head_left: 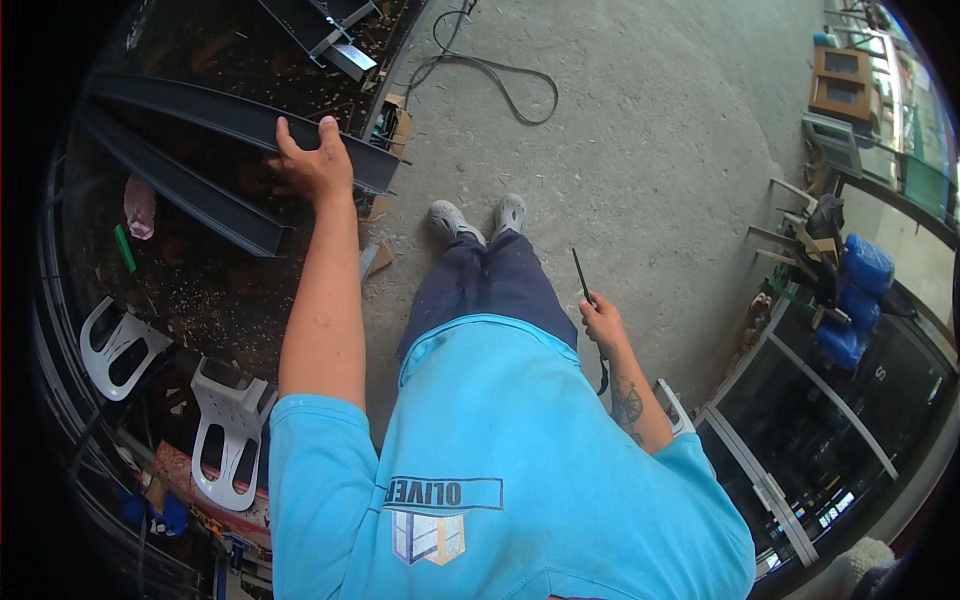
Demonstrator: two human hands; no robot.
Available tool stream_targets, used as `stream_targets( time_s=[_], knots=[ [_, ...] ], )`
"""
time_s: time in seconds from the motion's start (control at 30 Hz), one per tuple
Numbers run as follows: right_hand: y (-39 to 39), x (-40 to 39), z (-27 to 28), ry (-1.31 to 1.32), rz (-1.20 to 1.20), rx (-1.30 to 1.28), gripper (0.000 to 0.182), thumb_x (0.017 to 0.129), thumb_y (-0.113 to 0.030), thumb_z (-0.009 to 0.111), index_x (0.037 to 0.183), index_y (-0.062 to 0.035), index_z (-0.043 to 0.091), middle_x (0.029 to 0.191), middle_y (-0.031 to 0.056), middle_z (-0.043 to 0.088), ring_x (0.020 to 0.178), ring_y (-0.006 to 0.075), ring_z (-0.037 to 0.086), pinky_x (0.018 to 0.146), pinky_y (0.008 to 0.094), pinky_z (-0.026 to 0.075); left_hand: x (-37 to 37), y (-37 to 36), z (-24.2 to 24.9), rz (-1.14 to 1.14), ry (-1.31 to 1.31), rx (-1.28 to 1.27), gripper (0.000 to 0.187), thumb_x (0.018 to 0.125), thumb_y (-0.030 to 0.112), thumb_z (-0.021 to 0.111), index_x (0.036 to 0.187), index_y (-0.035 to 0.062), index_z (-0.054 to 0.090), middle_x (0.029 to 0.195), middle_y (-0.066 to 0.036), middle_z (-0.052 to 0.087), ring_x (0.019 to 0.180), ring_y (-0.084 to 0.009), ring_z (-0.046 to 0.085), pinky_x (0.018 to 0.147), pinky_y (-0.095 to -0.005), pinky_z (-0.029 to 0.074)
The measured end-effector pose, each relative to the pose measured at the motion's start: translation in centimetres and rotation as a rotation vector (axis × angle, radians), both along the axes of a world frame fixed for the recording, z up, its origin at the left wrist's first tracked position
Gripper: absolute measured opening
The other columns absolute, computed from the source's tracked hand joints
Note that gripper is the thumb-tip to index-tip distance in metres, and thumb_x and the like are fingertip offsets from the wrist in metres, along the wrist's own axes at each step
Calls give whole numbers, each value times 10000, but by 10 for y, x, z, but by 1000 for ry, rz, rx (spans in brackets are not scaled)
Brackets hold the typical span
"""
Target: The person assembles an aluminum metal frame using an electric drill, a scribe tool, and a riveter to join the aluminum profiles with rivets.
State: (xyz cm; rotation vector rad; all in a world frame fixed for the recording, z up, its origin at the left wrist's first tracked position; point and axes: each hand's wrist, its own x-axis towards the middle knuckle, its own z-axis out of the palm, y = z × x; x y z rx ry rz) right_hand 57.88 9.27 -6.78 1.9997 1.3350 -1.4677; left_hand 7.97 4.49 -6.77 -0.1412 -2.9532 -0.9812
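Note:
My left hand [316, 168] is over a long dark metal profile [230, 112], with thumb and forefinger spread apart. Whether the fingers touch the metal I cannot make out, as the other fingertips are partly hidden. A second dark profile [190, 190] lies at an angle below the first on the dark work table [215, 285]. Down by my right hip, my right hand [602, 325] is closed around a thin black rod-like tool [579, 270] that points forward. A dark strip [603, 377] hangs below that hand.
More metal pieces [325, 35] lie at the table's far end. A pink bag [140, 207] and green strip [124, 248] sit to the left. A cable [495, 68] loops over the concrete floor. White chairs [228, 430] stand lower left; blue bundles [866, 265] and glass-panelled frames are at right.

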Motion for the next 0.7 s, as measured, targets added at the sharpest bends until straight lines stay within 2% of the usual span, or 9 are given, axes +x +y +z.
stream_targets(
  time_s=[0.03, 0.07, 0.33, 0.4, 0.53, 0.6, 0.63, 0.7],
  knots=[
    [2, -6, -1, 6, 6, 6, 460, 912, -253, 606, 1312, -41, 527, 741, 16, 543, 578, 83, 481, 483, 246, 389, 1, 0, -2, 9, 33, -9, 739, 773, 508, 673, 1393, 183, 435, 1314, -340, 419, 1278, -477, 375, 1092, -657, 104],
    [4, -13, -2, 12, 41, 12, 457, 913, -253, 604, 1309, -39, 530, 740, 14, 542, 578, 83, 481, 485, 246, 389, 0, -1, -4, 1, 18, 2, 749, 774, 508, 668, 1405, 191, 416, 1346, -333, 396, 1309, -477, 339, 1093, -671, 57],
    [28, -37, -17, 17, 228, 53, 445, 917, -247, 594, 1299, -28, 531, 732, 6, 532, 570, 85, 476, 483, 250, 384, 2, 2, 3, 48, -36, -2, 726, 770, 451, 681, 1399, 194, 425, 1390, -269, 386, 1338, -443, 304, 1079, -697, 47],
    [34, -40, -15, -28, 238, 65, 530, 859, -325, 610, 1289, -22, 556, 865, 145, 687, 695, 196, 643, 644, 330, 502, 2, 4, 3, 41, 19, -8, 712, 773, 434, 683, 1394, 194, 430, 1378, -258, 393, 1338, -439, 301, 1076, -702, 51],
    [44, -57, -7, -34, 273, 72, 508, 876, -324, 606, 1282, -21, 565, 806, 115, 664, 657, 179, 617, 601, 325, 488, 2, 3, 13, 24, -105, 2, 729, 778, 413, 666, 1411, 174, 394, 1440, -261, 300, 1393, -433, 208, 1081, -698, 66],
    [46, -86, 6, 83, 154, 67, 409, 920, -321, 568, 1190, -17, 613, 732, 71, 619, 608, 153, 573, 544, 305, 459, 3, 2, 7, 47, -58, 0, 725, 776, 422, 673, 1407, 188, 402, 1426, -246, 325, 1376, -428, 239, 1076, -704, 60],
    [51, -109, 17, 95, 174, 70, 409, 920, -321, 568, 1190, -17, 613, 732, 71, 619, 608, 153, 573, 544, 305, 459, 3, 3, 1, 58, -13, -1, 722, 774, 431, 679, 1404, 202, 411, 1413, -231, 350, 1360, -424, 271, 1071, -710, 53],
    [58, -162, 39, 185, 275, -66, 360, 976, -316, 512, 1145, -14, 610, 697, 19, 536, 564, 104, 494, 481, 268, 396, -1, 2, 1, 68, 15, -16, 717, 765, 431, 683, 1393, 210, 419, 1408, -224, 351, 1355, -414, 281, 1069, -713, 60]
  ],
)
